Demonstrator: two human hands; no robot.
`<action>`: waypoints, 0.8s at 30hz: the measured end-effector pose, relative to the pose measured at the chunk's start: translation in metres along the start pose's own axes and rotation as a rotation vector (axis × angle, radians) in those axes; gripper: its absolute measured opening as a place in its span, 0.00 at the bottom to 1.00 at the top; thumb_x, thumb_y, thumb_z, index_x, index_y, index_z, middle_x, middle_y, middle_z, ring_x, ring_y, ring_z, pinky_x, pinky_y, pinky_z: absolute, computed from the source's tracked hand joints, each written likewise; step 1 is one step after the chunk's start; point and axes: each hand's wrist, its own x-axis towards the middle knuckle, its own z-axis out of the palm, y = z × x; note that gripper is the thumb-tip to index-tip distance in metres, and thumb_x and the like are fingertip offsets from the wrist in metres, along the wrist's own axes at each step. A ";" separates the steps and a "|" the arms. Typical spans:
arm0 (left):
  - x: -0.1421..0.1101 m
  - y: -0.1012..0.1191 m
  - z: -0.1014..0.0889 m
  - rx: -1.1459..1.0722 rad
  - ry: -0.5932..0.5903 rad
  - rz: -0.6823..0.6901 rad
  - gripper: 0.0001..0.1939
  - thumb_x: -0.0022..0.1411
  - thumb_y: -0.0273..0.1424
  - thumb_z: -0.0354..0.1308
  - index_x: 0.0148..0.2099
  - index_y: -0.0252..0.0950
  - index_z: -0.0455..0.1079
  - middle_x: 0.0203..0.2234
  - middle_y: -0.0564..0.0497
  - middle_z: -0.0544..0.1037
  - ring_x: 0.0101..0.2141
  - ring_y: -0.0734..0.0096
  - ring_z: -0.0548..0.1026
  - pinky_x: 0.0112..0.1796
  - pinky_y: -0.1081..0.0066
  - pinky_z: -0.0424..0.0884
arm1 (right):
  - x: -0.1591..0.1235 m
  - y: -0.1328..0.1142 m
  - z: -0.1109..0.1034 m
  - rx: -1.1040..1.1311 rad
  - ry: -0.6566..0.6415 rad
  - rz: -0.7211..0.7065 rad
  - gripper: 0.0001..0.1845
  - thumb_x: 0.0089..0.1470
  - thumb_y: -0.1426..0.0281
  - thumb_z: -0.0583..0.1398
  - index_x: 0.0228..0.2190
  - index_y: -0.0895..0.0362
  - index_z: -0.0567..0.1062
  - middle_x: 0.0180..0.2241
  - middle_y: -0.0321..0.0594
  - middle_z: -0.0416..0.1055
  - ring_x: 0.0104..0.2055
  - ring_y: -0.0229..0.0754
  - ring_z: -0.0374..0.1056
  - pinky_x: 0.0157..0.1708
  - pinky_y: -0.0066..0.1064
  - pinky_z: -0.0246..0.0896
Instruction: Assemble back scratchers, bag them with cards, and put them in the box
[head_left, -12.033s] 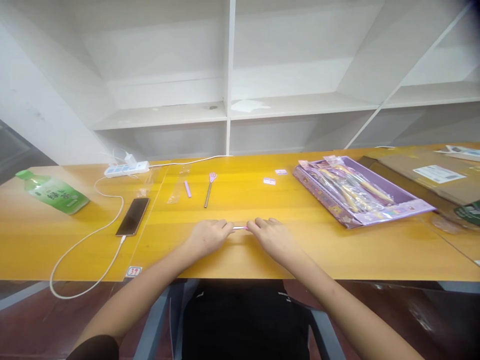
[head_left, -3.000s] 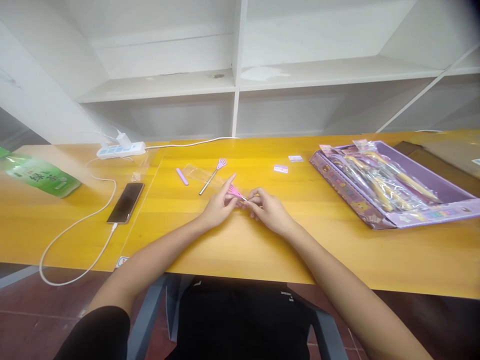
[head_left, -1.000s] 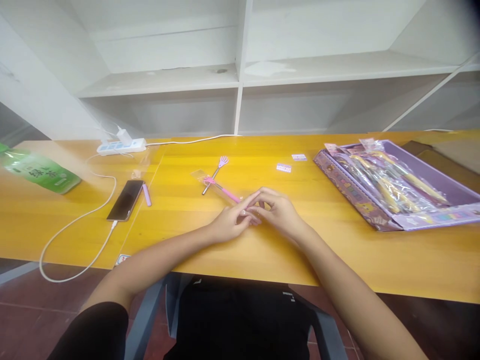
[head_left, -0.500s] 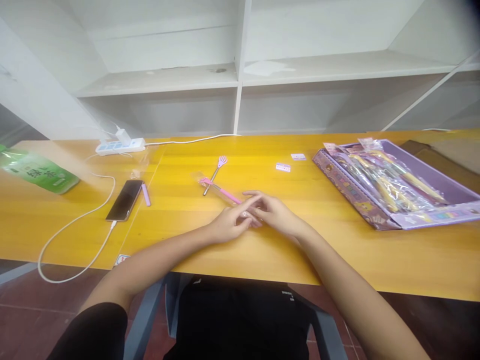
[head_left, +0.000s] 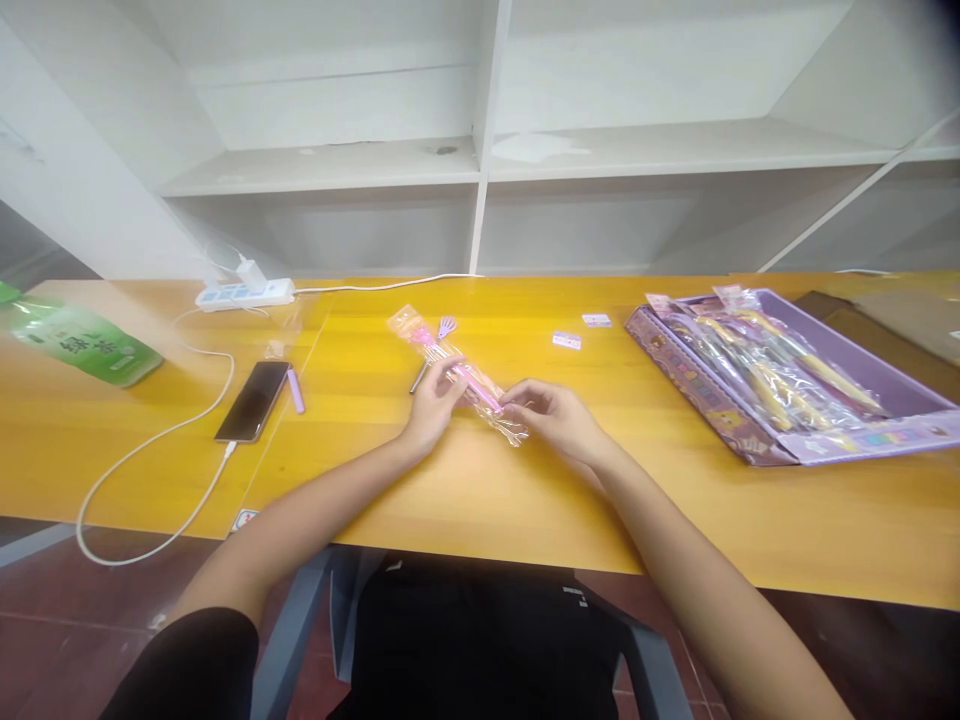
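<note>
A pink back scratcher (head_left: 480, 388) in a clear plastic sleeve lies slantwise above the table, its head end pointing away to the left. My left hand (head_left: 430, 408) is closed on the middle of the sleeve from the left side. At the near end, my right hand (head_left: 553, 418) pinches the sleeve beside the pink handle, with crinkled plastic hanging below its fingers. Behind the packet lies a back scratcher with a lilac claw head (head_left: 447, 326) and a metal rod, the rod partly hidden by the packet and my left hand.
At right stands a purple display box (head_left: 787, 447) holding several packaged items. Two small labels (head_left: 567, 341) lie at centre right. Leftward are a phone (head_left: 253, 400) on a white cable, a lilac stick (head_left: 295, 390), a power strip (head_left: 246, 293) and a green bottle (head_left: 82, 340).
My hands, overlapped before, have moved apart. The left hand has shifted left and up along the sleeve, and more of the packaged back scratcher shows.
</note>
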 end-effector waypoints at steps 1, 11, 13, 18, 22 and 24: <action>0.001 0.001 -0.001 0.013 0.004 0.031 0.24 0.66 0.43 0.69 0.59 0.40 0.71 0.56 0.44 0.74 0.51 0.61 0.77 0.47 0.63 0.81 | 0.000 0.000 0.000 -0.009 -0.005 -0.008 0.16 0.58 0.54 0.69 0.38 0.54 0.81 0.38 0.41 0.82 0.35 0.43 0.76 0.37 0.36 0.71; 0.011 0.002 -0.012 0.020 -0.040 0.055 0.31 0.58 0.41 0.75 0.61 0.42 0.72 0.59 0.44 0.74 0.48 0.63 0.75 0.43 0.70 0.73 | -0.003 -0.002 0.009 0.006 -0.053 -0.071 0.18 0.60 0.57 0.68 0.48 0.52 0.80 0.34 0.37 0.77 0.31 0.41 0.71 0.35 0.35 0.69; 0.016 0.004 -0.015 -0.037 -0.013 0.038 0.33 0.55 0.40 0.77 0.61 0.41 0.73 0.55 0.45 0.76 0.43 0.68 0.75 0.39 0.72 0.71 | -0.004 -0.003 0.007 0.047 -0.087 -0.083 0.17 0.63 0.59 0.65 0.51 0.51 0.80 0.34 0.37 0.76 0.33 0.42 0.72 0.39 0.37 0.70; 0.023 0.011 -0.020 -0.159 0.027 -0.009 0.31 0.54 0.36 0.77 0.59 0.41 0.74 0.50 0.48 0.77 0.35 0.76 0.71 0.33 0.75 0.66 | -0.005 0.000 0.005 0.137 -0.139 -0.158 0.16 0.68 0.64 0.58 0.53 0.50 0.77 0.44 0.41 0.77 0.35 0.42 0.74 0.37 0.39 0.73; 0.021 0.013 -0.019 -0.207 -0.002 -0.085 0.29 0.53 0.34 0.77 0.56 0.40 0.76 0.47 0.48 0.77 0.32 0.78 0.70 0.32 0.75 0.65 | -0.003 0.002 0.007 0.007 -0.066 -0.263 0.13 0.67 0.62 0.62 0.51 0.49 0.79 0.47 0.44 0.73 0.39 0.43 0.73 0.36 0.37 0.74; 0.019 0.013 -0.017 -0.198 -0.047 -0.098 0.27 0.52 0.34 0.78 0.54 0.39 0.77 0.46 0.48 0.78 0.33 0.78 0.70 0.31 0.75 0.64 | -0.003 -0.001 0.007 -0.113 -0.007 -0.368 0.09 0.65 0.61 0.66 0.45 0.49 0.82 0.46 0.44 0.70 0.40 0.44 0.72 0.39 0.40 0.74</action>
